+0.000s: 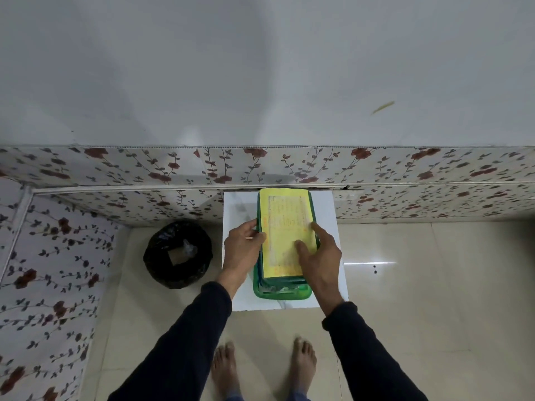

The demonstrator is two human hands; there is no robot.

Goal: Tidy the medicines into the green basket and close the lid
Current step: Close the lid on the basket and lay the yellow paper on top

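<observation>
On the white table (327,215), one green basket (282,293) is being covered by one yellow lid (285,227); left hand (243,250) gripping its edge, right hand (321,256) pressing flat, fingers spread. Medicines are barely being glimpsed.

Glossy green plastic basket (282,293), matt yellow paper sheet (285,227), polished floor tiles (434,285)

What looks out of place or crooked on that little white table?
The lid, with a yellow sheet on top, sits shifted toward the wall, leaving the near end of the green basket uncovered. The left hand and right hand rest on it.
</observation>
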